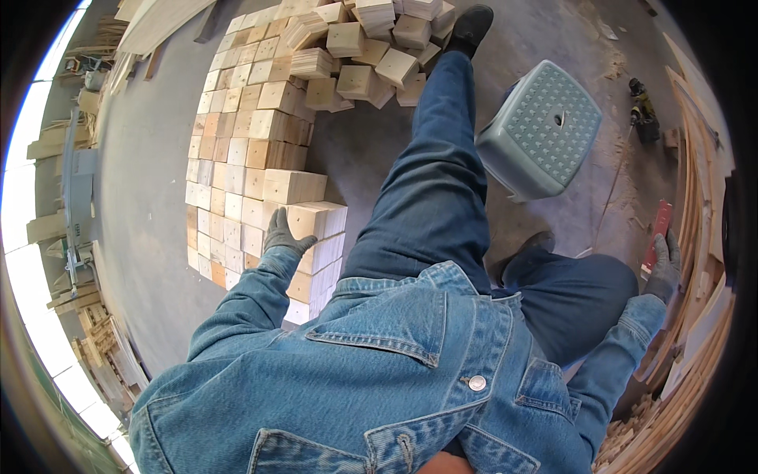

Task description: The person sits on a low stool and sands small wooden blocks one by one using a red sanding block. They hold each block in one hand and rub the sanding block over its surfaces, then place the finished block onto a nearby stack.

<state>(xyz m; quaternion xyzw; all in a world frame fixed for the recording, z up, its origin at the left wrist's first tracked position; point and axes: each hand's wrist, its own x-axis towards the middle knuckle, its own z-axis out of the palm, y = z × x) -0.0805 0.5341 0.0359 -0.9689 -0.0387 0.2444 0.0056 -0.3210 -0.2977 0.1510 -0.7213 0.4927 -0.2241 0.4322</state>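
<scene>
Blocks (254, 152) — just beneath the left fingers (280, 220)

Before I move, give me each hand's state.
Left hand: open, fingers spread, at the stacked wooden blocks.
Right hand: holding a long red object.

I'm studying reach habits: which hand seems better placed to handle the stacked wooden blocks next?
Probably the left hand: it spreads open at the stacked blocks, visibly holding nothing. The right hand is across the body, apparently gripping a red bar.
</scene>
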